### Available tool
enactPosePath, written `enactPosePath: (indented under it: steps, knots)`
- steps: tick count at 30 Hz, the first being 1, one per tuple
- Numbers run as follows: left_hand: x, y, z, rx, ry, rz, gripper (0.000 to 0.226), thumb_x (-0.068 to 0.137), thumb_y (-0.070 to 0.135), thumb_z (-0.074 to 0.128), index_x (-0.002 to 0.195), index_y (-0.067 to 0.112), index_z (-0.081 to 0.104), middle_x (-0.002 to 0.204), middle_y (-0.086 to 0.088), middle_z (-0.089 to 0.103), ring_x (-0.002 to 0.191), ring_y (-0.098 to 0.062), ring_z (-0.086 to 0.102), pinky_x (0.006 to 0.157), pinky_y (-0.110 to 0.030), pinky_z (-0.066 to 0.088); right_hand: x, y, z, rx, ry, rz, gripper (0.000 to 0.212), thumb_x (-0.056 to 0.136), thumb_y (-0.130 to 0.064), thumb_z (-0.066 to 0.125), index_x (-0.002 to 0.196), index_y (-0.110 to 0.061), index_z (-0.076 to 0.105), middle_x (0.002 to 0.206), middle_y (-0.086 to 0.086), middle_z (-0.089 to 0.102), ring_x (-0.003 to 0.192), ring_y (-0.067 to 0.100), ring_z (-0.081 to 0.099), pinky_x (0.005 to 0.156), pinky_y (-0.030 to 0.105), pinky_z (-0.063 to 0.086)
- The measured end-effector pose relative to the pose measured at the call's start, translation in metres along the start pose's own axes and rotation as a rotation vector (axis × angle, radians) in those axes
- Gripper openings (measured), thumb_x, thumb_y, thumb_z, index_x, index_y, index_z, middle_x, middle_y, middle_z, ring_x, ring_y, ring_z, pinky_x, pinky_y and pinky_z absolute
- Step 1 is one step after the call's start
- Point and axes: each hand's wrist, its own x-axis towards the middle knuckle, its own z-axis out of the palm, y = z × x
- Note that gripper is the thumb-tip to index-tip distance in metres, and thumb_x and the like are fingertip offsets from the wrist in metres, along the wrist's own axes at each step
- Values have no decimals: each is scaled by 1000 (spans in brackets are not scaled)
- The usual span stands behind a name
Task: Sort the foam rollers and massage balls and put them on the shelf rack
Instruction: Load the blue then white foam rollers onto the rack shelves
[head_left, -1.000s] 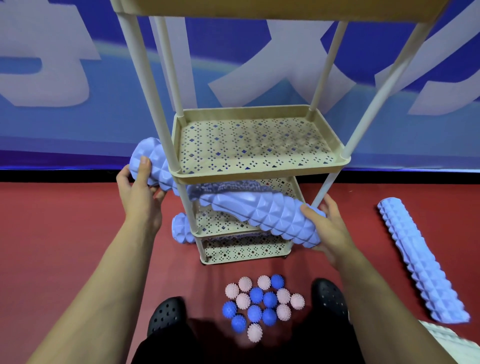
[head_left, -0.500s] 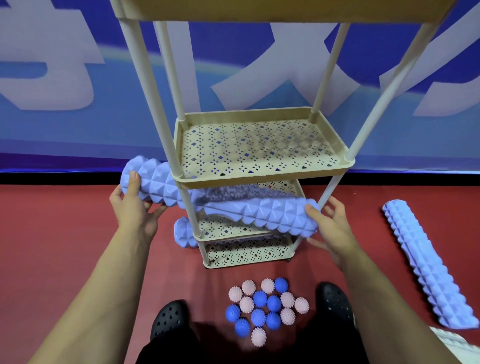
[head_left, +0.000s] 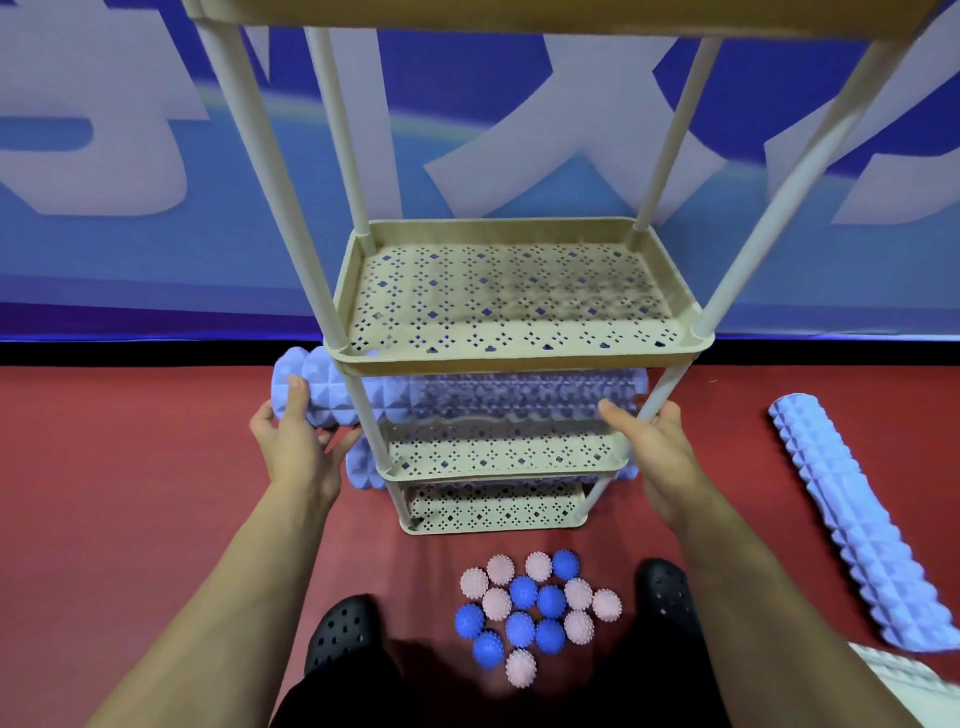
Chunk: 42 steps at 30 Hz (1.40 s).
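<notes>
Floor: red mat (head_left: 130, 467) fills the lower half of the frame; a black strip runs along its far edge.
Wall: blue banner (head_left: 104, 249) with large pale shapes spans the upper half.
Left hand (head_left: 296, 447): at centre left, thumb laid on top of the held roller's outer end, fingers curled beneath it, gripping.
Right hand (head_left: 654, 447): at centre right beside the rack's front right post, thumb stretched toward the roller's other end, fingers loosely parted; whether it actually touches the roller cannot be told.
Shelf rack (head_left: 691, 348): beige, perforated trays on pale posts, centre of the frame.
Upper visible tray: nothing lies on it.
Held roller (head_left: 332, 389): lavender, ridged, lying level in the gap under that tray, its left end jutting past the front left post.
Lower roller (head_left: 363, 473): one tier down, ends poking out on both sides.
Floor roller (head_left: 852, 525): lower right, lying slantwise on the mat, well apart from the rack.
Massage balls (head_left: 535, 613): blue and pink spiky cluster, bottom centre, between two black clogs (head_left: 340, 634).
</notes>
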Motion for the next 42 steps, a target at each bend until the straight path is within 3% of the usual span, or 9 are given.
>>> enactPosePath:
  steps: [4,10,13,16,19,24,31,36,42]
  knots:
    - [1,-6,-2,87,-52,-28,37,99,44,57,130,23,57,123,-16,70,116,-41,66,94,-61,54,0,1,3,28,37,-16,70,86,-19,80,137,-13,31,110,-8,53,92,1,56,90,33,45]
    - [5,-12,-13,205,-148,-46,34,102,44,52,124,20,61,121,-19,70,112,-40,68,96,-57,54,-2,4,-3,14,46,-43,101,77,-18,87,155,-26,24,139,-6,42,115,17,53,85,28,48]
    - [9,-13,-9,276,-246,1,37,104,40,52,123,8,58,99,-12,74,88,-33,73,90,-50,56,1,-2,-10,45,91,-94,101,81,-12,84,159,-24,20,132,-7,39,108,16,54,72,25,46]
    - [11,-16,-5,304,-254,-19,35,101,38,58,122,11,51,84,-7,65,68,-24,64,80,-45,54,2,-4,-16,36,137,-106,101,81,-12,84,159,-22,21,142,-9,37,102,14,58,86,33,49]
    - [12,-21,-11,412,-209,-23,39,96,45,60,119,15,51,100,-11,65,85,-27,65,90,-49,53,1,-1,-20,-3,166,-127,97,82,-10,82,158,-17,22,158,-5,27,114,8,48,73,11,43]
    - [10,-23,-23,615,-186,8,32,96,55,55,107,25,60,115,-4,70,113,-22,65,104,-47,46,3,3,-20,-6,127,-96,99,84,-9,80,160,-17,17,163,1,26,110,7,43,81,24,40]
    - [10,-26,-10,364,-132,-40,20,96,33,56,102,14,57,85,-10,55,59,-15,53,60,-27,50,1,12,1,39,139,24,123,63,-28,91,159,-31,13,153,10,33,113,20,56,86,37,50]
    - [7,-26,1,231,-110,-57,55,98,38,54,148,15,45,126,-13,69,110,-23,70,93,-36,55,4,16,2,131,65,38,97,80,-13,82,156,-26,23,123,-6,66,117,20,63,106,53,47]
    - [-7,-30,2,427,-143,-8,61,85,43,59,143,27,51,134,-1,66,128,-26,60,97,-41,53,2,8,-12,37,44,6,67,83,-5,79,140,-13,46,132,0,64,116,16,65,102,39,51]
